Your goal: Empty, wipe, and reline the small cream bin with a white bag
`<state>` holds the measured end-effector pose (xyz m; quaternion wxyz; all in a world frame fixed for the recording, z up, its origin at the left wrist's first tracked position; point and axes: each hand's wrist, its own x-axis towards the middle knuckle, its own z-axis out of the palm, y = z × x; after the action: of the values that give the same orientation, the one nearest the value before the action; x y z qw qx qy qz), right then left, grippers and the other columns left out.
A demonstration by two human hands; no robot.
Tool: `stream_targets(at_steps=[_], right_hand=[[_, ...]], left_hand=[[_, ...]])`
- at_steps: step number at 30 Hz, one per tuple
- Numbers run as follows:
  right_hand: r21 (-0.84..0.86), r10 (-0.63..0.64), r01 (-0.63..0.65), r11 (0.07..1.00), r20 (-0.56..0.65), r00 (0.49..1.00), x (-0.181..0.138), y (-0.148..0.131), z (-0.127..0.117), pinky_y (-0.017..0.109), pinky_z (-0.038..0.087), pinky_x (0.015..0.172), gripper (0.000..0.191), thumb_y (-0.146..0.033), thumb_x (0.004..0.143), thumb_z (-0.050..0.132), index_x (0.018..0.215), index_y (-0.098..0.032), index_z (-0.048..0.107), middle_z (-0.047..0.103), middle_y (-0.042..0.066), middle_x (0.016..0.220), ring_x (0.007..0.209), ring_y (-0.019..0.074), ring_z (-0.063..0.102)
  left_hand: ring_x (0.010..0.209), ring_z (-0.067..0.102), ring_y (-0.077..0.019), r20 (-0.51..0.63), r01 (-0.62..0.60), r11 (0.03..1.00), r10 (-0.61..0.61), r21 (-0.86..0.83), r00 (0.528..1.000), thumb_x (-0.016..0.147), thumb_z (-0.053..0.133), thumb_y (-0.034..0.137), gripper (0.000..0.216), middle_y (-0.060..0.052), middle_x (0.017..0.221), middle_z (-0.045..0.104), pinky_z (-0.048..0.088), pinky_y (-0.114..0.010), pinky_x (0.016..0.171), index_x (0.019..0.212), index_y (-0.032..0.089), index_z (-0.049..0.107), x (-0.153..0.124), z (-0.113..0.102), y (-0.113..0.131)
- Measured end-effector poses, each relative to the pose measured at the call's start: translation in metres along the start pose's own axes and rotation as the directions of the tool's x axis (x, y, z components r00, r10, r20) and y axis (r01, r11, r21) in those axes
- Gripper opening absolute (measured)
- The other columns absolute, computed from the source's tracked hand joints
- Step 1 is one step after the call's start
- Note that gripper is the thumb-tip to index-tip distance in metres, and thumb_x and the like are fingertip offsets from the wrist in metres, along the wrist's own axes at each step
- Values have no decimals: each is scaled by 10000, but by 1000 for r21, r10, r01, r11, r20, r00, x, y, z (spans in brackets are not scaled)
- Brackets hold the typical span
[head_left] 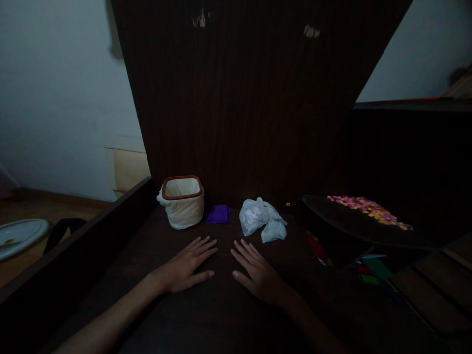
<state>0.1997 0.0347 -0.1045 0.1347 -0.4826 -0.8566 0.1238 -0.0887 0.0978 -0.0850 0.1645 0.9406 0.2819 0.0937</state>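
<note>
My left hand [186, 268] and right hand [258, 275] lie flat on the desk [221, 314], fingers spread, gripping nothing. The plastic bag [260, 219], white and crumpled, sits just beyond my right fingertips, untouched. A purple cloth [219, 214] lies ahead between my hands, and a red-rimmed bin [183, 201] stands beyond my left.

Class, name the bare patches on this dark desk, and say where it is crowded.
Bare wood lies between the left hand and the left rail, and between the right hand and the curved shelf. Crowded at the back: lined bin, purple cloth, crumpled white bags.
</note>
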Motion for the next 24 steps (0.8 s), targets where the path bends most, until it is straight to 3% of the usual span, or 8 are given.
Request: stream_targets(at_steps=[4, 8, 11, 14, 16, 17, 21, 24], right_hand=[[15, 13, -13, 1000, 21, 1000, 1, -1, -2, 589, 233, 1276, 599, -464, 1063, 469, 1583, -170, 419, 265, 116, 1686, 1583, 319, 196], [27, 11, -11, 1000, 16, 1000, 2, 0, -2, 601, 232, 1273, 598, -464, 1059, 479, 1590, -196, 412, 272, 114, 1682, 1582, 321, 201], [32, 2, -3, 999, 14, 1000, 2, 2, 0, 603, 229, 1273, 595, -469, 1059, 477, 1592, -214, 409, 266, 106, 1684, 1583, 320, 197], [32, 4, -4, 999, 2, 1000, 2, 2, 0, 599, 225, 1275, 593, -474, 1062, 467, 1592, -215, 408, 263, 101, 1685, 1584, 315, 190], [32, 7, -8, 999, 9, 1000, 2, 0, -2, 597, 224, 1276, 597, -475, 1063, 465, 1590, -201, 410, 264, 106, 1683, 1584, 315, 190], [31, 10, -10, 999, 19, 1000, 2, -1, -3, 597, 221, 1276, 601, -474, 1063, 464, 1588, -188, 412, 263, 113, 1681, 1583, 317, 191], [31, 19, -20, 999, 38, 999, 2, -3, -6, 602, 225, 1272, 599, -462, 1061, 471, 1584, -176, 418, 264, 124, 1677, 1579, 322, 205], [37, 16, -17, 999, 19, 1000, 2, -1, -4, 599, 237, 1270, 596, -464, 1058, 480, 1591, -207, 410, 261, 110, 1680, 1580, 316, 206]], left_hand=[[1457, 505, -321, -25, -8, 1000, 8, -2, 1000, 1020, 555, 475, 511, -105, 1553, 551, 432, -524, 1206, 1479, 250, 549, 2, -15, 4], [1244, 674, -242, -220, -48, 998, 40, -28, 975, 1056, 491, 378, 357, -88, 1334, 715, 553, -403, 1080, 1347, 236, 642, 3, -39, 8], [1194, 683, -242, -459, -70, 997, 75, 27, 886, 1052, 484, 348, 338, -96, 1267, 728, 565, -403, 1044, 1330, 220, 629, 5, -61, 8], [1192, 664, -267, -709, 24, 990, 80, 136, 700, 1018, 540, 333, 348, -112, 1269, 710, 542, -452, 1055, 1338, 205, 589, 7, -80, -1], [1193, 643, -282, -815, 128, 975, 77, 183, 575, 1008, 558, 330, 330, -115, 1242, 712, 534, -474, 1043, 1310, 201, 588, 9, -87, -12], [1201, 629, -292, -838, 184, 964, 64, 193, 542, 1009, 555, 335, 325, -117, 1234, 713, 527, -488, 1042, 1302, 199, 590, 11, -88, -18], [1225, 583, -358, -852, 344, 913, 5, 217, 524, 1035, 494, 379, 333, -160, 1220, 709, 497, -582, 1035, 1244, 162, 634, 14, -83, -43], [1248, 557, -360, -860, 363, 905, 5, 221, 511, 1049, 463, 365, 319, -163, 1198, 703, 499, -579, 1042, 1202, 157, 649, 14, -76, -54]])
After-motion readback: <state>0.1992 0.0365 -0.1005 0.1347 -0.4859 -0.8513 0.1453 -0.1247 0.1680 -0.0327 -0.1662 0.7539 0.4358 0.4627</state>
